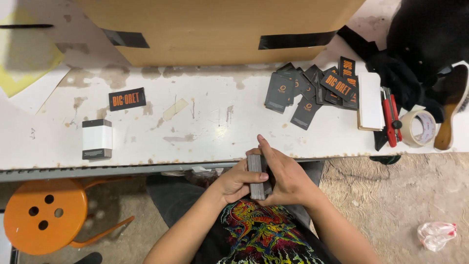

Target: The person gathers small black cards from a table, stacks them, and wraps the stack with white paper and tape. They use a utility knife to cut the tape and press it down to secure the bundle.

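My left hand (237, 180) and my right hand (286, 175) together clasp a thick stack of dark grey cards (256, 175), held on edge just below the front rim of the white worktable (205, 127). Both hands press the stack from either side. On the table to the upper right lies a loose pile of dark cards (312, 90) with orange print. At the left stands a bundle of cards wrapped in a white band (96, 139), and one single dark card (127, 99) lies beyond it.
A large cardboard box (215, 29) sits at the table's back. At the right are a white pad (370, 101), a red utility knife (390, 117), a tape roll (418, 128) and black cloth (420, 39). An orange stool (41, 215) stands below left.
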